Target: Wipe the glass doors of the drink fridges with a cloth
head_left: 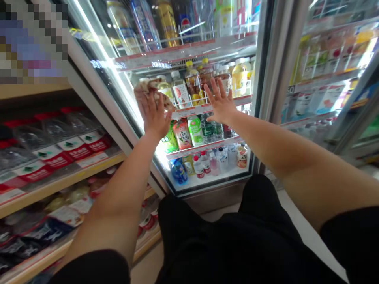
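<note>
My left hand presses a crumpled brown and cream cloth against the glass door of a lit drinks cooler. Its fingers lie over the cloth, which sticks out above and to the right of them. Farther right, my right hand is spread wide with its palm towards the same glass and holds nothing. Whether the whole palm touches the glass cannot be made out. Behind the door stand rows of bottles, among them a green-labelled bottle and a red-labelled bottle.
On the left, a wooden shelf carries red-capped bottles and bagged goods. A metal door frame separates this cooler from another with drinks on the right. My black-clad knees are close to the cooler's base.
</note>
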The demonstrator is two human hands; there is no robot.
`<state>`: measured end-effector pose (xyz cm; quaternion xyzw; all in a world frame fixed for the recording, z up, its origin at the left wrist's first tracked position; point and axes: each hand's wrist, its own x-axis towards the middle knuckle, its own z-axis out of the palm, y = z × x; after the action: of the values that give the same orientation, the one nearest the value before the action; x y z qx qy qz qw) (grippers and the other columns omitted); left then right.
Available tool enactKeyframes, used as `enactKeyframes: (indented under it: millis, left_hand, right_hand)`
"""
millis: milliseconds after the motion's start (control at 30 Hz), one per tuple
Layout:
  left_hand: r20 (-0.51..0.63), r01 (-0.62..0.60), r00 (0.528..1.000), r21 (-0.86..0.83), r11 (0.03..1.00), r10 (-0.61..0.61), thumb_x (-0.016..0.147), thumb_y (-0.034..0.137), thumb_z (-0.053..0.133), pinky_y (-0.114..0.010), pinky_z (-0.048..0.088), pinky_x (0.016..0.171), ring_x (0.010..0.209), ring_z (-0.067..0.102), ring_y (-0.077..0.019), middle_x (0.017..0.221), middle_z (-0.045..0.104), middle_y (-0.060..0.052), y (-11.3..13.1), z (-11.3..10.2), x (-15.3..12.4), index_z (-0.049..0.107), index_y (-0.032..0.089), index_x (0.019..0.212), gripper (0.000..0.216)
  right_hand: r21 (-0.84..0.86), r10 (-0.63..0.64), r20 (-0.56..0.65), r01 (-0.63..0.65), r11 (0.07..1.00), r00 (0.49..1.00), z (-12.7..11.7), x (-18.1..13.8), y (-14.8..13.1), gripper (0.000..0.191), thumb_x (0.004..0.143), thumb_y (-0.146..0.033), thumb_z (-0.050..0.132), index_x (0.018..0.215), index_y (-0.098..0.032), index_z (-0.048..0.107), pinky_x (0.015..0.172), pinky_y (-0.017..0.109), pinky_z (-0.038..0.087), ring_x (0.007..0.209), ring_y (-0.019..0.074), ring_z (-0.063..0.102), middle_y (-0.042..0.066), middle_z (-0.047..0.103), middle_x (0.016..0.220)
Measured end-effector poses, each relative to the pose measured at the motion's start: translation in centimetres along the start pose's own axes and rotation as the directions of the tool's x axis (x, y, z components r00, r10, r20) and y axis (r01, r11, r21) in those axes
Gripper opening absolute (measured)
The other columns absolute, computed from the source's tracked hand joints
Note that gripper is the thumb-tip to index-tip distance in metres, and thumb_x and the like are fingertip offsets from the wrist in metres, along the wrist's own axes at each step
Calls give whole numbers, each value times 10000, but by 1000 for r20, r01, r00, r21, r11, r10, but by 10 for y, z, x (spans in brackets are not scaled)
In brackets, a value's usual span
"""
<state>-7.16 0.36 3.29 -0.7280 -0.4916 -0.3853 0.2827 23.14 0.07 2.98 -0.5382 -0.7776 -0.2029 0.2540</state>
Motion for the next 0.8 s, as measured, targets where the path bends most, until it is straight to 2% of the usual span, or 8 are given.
enactKeyframes:
  millis: [100, 200, 300, 400, 533, 600, 733, 800]
  left_hand:
    - [22, -42, 999, -23, 999, 43, 1008, 650, 445, -531, -127, 1310, 1626, -144, -297, 1763, 133, -95, 7, 8, 0, 312, 122, 1631, 827]
    - [17, -92, 996, 2, 996, 92, 1022, 672, 410, -566, -153, 1302, 1621, -152, -312, 1765, 123, -58, 8, -1, 33, 301, 124, 1630, 826]
    - [8, -89, 996, -1, 996, 89, 1031, 686, 383, -582, -173, 1293, 1616, -161, -301, 1768, 108, -38, 16, -8, 61, 269, 124, 1634, 832]
    - [55, -100, 993, -5, 995, 101, 1022, 650, 426, -581, -137, 1305, 1626, -113, -319, 1772, 99, -58, 37, 1, 48, 270, 149, 1644, 814]
    - [127, -206, 969, -40, 978, 210, 984, 631, 482, -573, -19, 1331, 1638, -2, -339, 1727, 267, -76, 59, 18, 10, 403, 224, 1598, 741]
    - [130, -235, 962, -47, 971, 239, 986, 631, 472, -562, -11, 1337, 1639, 23, -329, 1721, 288, -59, 59, 15, 13, 424, 250, 1586, 712]
    - [106, -180, 978, -5, 984, 180, 1020, 599, 449, -556, -117, 1327, 1640, -30, -291, 1770, 128, -2, 50, -5, 59, 285, 250, 1647, 736]
    - [103, -139, 985, 17, 990, 137, 1022, 591, 455, -575, -153, 1313, 1634, -63, -300, 1779, 52, -4, 51, -8, 71, 220, 214, 1665, 782]
  right_hand:
    - [-23, 4, -4, -4, 1000, 1000, 4, 2, 2, 1380, 754, -422, 859, 1691, -223, -134, 1273, 718, 76, 1615, 420, -170, 74, -216, 1763]
    - [-9, -15, -26, 15, 1000, 1000, 9, 4, 5, 1384, 772, -475, 840, 1676, -255, -184, 1264, 737, 39, 1606, 429, -190, 47, -213, 1765]
    - [12, -30, -36, 30, 999, 999, 9, 4, 6, 1332, 813, -502, 798, 1678, -246, -182, 1255, 752, 29, 1602, 443, -188, 49, -201, 1768]
    - [17, -19, -33, 19, 1000, 999, 4, 1, 3, 1318, 803, -444, 825, 1696, -208, -115, 1265, 738, 70, 1617, 431, -155, 83, -185, 1770]
    - [29, -20, -38, 21, 999, 999, 1, -3, 0, 1314, 775, -368, 863, 1706, -192, -47, 1276, 721, 96, 1628, 410, -131, 103, -156, 1774]
    - [36, -14, -42, 16, 999, 999, 1, -3, 0, 1315, 766, -348, 867, 1707, -198, -40, 1283, 710, 91, 1629, 406, -132, 94, -153, 1776]
    - [72, -27, -46, 31, 997, 999, 0, -4, 1, 1307, 763, -335, 860, 1708, -189, -31, 1279, 715, 78, 1627, 424, -122, 106, -141, 1776]
    - [68, -17, -45, 20, 997, 999, -1, -4, 1, 1293, 765, -326, 851, 1708, -192, -23, 1275, 722, 69, 1627, 420, -122, 104, -137, 1776]
